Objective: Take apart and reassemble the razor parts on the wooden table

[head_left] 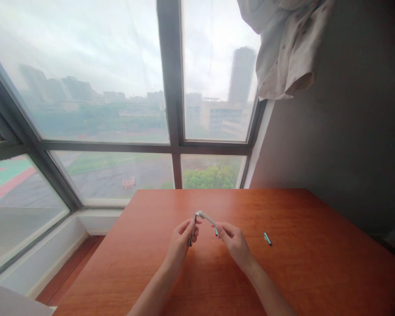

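Observation:
My left hand (184, 237) pinches a dark, slim rod (191, 238) with a shiny metal end, held almost upright above the table. Between thumb and fingers of my right hand (232, 239) is the lower end of a pale, slim strip (208, 217), which slants up to the left. The two parts meet at the top in an angle; whether they are joined I cannot tell. A small green piece (216, 231) shows beside my right fingertips. To the right, a short green-and-black stick (267, 238), like a thin battery, lies on the table.
The reddish-brown wooden table (134, 272) reaches to the windows. Grey window frames (176, 149) stand behind its far edge. A pale spotted curtain (286, 57) hangs bunched at the upper right, in front of a dark wall (349, 131).

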`<state>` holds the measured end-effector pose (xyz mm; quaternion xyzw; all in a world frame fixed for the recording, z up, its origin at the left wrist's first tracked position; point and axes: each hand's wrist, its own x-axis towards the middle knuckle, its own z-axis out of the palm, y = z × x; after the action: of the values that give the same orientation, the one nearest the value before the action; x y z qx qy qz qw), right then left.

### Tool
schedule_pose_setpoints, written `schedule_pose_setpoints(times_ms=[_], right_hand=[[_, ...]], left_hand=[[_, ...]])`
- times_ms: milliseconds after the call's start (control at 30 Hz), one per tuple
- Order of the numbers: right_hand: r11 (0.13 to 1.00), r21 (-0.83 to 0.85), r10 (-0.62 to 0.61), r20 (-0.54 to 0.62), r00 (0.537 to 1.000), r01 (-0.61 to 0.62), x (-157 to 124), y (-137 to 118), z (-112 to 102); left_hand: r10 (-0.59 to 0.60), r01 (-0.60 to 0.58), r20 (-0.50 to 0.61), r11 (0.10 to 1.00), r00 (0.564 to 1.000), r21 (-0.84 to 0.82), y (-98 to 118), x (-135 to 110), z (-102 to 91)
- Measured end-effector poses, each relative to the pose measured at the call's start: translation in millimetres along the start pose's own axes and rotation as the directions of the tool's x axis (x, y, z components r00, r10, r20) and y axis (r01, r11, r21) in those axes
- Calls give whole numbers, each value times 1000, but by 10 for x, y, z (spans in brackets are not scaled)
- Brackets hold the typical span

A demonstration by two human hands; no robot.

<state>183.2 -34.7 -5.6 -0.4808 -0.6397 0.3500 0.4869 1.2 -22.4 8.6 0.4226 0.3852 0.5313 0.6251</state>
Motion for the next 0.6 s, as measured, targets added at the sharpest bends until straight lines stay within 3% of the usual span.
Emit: schedule_pose_setpoints(times_ms=[600], right_hand=[[1000,11,21,-42,999,-20,11,37,-9]], left_hand=[[8,-8,-7,999,1000,-41,-36,2,-10]])
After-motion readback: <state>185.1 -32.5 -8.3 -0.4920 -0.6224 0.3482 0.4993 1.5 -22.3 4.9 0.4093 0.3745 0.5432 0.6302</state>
